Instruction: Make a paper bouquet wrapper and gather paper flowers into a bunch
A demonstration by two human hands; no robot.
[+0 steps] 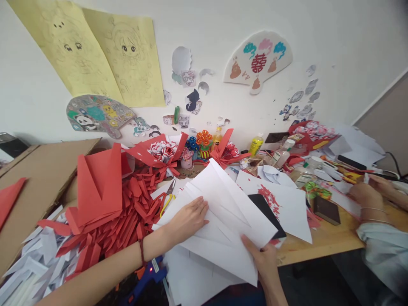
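Observation:
Several folded white paper sheets (pixel 219 204) lie overlapping in front of me, tilted up toward the back. My left hand (pixel 190 217) rests flat on the top sheet, its fingers stretched out together, gripping nothing. At the right edge my right hand (pixel 265 257) pinches the white paper, thumb on top and the other fingers partly hidden beneath. More white sheets (pixel 194 276) are under these, close to my body. Scissors with yellow and red handles (pixel 165 202) poke out left of the paper. A blue hot glue gun (pixel 148 276) with a small red light sits below my left forearm.
Red folded strips (pixel 127 212) and white strips (pixel 41 255) are heaped at left beside cardboard (pixel 35 174). Red-wrapped paper flowers (pixel 162 151) and bottles (pixel 256 144) line the wall. A black flat object (pixel 266 212) lies right of the paper. Another person's hands (pixel 369 195) work at far right.

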